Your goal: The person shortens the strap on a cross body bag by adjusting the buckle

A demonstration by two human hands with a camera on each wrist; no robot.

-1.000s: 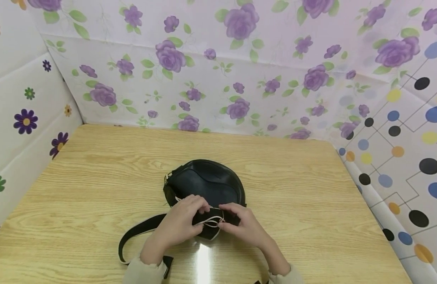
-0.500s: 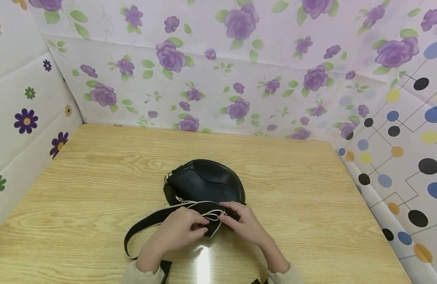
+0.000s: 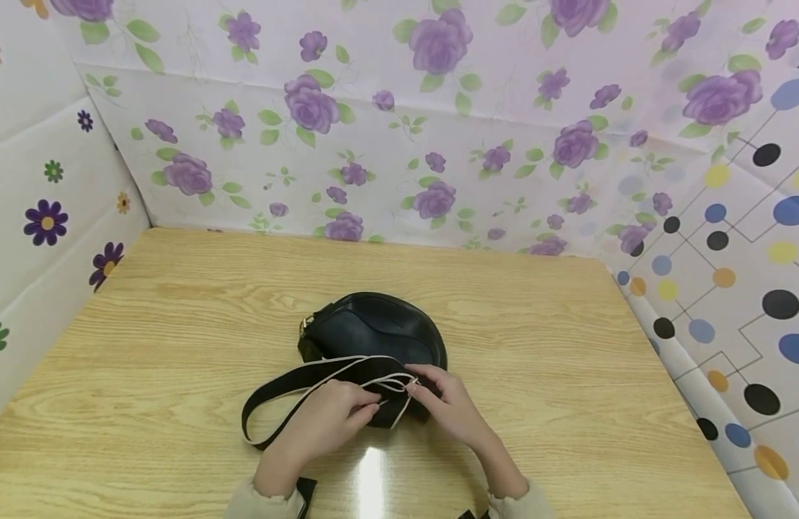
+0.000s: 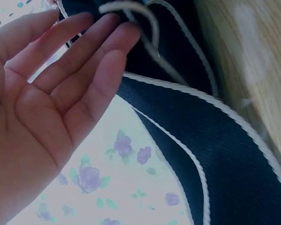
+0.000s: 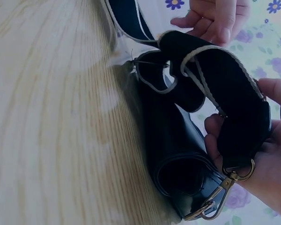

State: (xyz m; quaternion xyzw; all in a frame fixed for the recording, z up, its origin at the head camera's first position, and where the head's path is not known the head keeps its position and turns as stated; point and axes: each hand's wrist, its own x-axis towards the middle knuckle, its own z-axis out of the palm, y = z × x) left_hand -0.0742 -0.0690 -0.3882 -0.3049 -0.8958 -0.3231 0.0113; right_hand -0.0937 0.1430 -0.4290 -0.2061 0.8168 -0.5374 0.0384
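A black handbag (image 3: 373, 331) with a curved top lies mid-table; in the right wrist view its leather body (image 5: 166, 126) lies beside the hands. Its black strap (image 3: 321, 371), edged in white cord, loops out to the left and bunches in front of the bag. My right hand (image 3: 454, 407) grips the strap near its end, thumb on one side and fingers on the other. A gold clasp (image 5: 220, 197) hangs below that grip. My left hand (image 3: 328, 418) is at the bunched strap; its fingers (image 4: 84, 70) are extended, only slightly bent, with no visible grip.
A light wood-grain table (image 3: 536, 324) extends around the bag. Floral cloth (image 3: 386, 144) forms the back wall, with a flower-print panel (image 3: 42, 288) at left and a dotted panel (image 3: 730, 288) at right. A dark strip (image 3: 306, 494) shows beside the left sleeve.
My left hand has drawn slightly back from the strap, its fingers lower now. The strap's left loop has shifted right and its bunched part has risen over the bag's front. The right hand barely moved.
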